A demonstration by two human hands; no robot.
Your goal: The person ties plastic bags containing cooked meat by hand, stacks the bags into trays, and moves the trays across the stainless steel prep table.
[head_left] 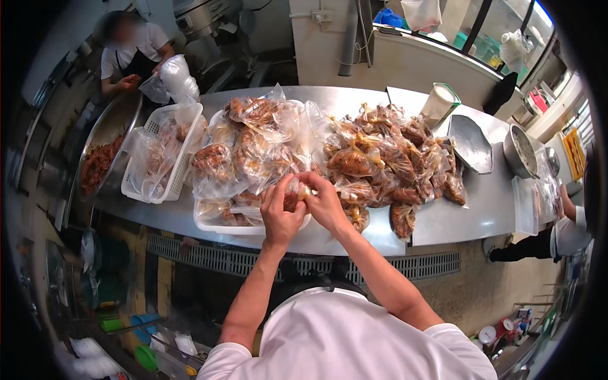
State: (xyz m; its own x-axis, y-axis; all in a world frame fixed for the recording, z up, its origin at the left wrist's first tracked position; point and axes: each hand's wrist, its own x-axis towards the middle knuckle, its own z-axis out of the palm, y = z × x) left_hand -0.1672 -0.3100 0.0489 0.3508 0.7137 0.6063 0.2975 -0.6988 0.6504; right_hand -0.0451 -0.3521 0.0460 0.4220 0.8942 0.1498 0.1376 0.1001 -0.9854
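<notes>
My left hand (282,216) and my right hand (324,201) meet over the front of the steel table, fingers closed on a small clear plastic bag (292,197) with reddish-brown meat in it. The fingers pinch near the bag's top; the exact grip is partly hidden. Behind and left of my hands, a white tray (209,221) is heaped with loose-topped bags of meat (253,149). To the right lies a large pile of tied meat bags (386,158), some with a yellowish rubber band or knot at the neck.
A white plastic basket (174,185) holds more bags; beside it is a large steel basin (120,130) of meat. A co-worker (136,54) stands there. Rightward on the table (443,225) are a white container (440,101), a grey tray (472,145) and a metal pot (522,152). Another person (567,234) stands far right.
</notes>
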